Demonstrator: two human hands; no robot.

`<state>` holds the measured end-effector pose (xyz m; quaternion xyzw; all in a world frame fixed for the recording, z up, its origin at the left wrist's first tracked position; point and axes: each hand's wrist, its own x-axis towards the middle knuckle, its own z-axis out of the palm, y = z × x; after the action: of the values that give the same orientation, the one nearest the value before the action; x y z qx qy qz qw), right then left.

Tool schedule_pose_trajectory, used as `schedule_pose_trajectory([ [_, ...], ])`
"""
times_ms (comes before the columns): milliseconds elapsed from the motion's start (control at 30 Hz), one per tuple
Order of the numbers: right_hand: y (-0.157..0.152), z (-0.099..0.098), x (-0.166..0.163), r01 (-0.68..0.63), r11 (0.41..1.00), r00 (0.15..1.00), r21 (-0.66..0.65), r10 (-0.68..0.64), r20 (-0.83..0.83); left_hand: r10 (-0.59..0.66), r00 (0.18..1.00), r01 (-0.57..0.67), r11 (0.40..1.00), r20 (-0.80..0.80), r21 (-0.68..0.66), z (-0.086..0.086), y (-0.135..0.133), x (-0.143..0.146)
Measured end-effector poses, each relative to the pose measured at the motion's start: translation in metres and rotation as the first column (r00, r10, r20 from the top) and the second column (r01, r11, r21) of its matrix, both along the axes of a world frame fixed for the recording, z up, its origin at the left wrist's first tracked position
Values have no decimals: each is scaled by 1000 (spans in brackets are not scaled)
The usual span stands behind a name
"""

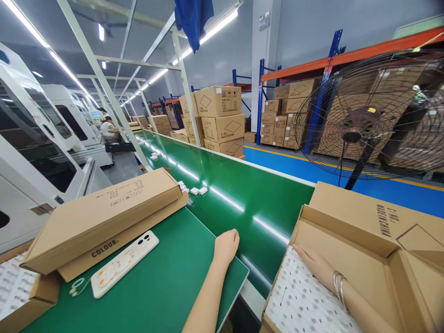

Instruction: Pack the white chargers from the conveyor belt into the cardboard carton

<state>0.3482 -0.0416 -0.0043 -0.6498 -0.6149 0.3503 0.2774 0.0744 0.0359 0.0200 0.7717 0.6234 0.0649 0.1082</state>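
Observation:
My left hand (226, 247) rests on the corner of the green worktop (166, 282), its fingers curled over the edge toward the conveyor; nothing shows in it. My right hand (314, 266), with bangles on the wrist, lies flat and open on a white sheet of small parts (301, 300) inside an open cardboard box (378, 259) at the right. A phone in a white cartoon case (123, 263) lies on the worktop left of my left arm, next to flattened cardboard boxes (104, 217).
A long green conveyor belt (243, 194) runs away from me with small white parts (194, 189) on it. White machines (31, 152) line the left, with people seated far off. A large floor fan (367, 115) and racks of stacked cartons (222, 120) stand to the right.

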Motion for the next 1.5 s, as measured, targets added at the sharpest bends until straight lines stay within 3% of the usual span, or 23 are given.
schedule_pose_trajectory([
  [333,4,-9,5,-6,1000,1000,-8,6,-11,-7,1000,7,1000,6,12,-2,1,-1],
  [1500,2,-2,2,-21,1000,1000,-12,21,20,-8,1000,8,1000,20,9,-2,0,0],
])
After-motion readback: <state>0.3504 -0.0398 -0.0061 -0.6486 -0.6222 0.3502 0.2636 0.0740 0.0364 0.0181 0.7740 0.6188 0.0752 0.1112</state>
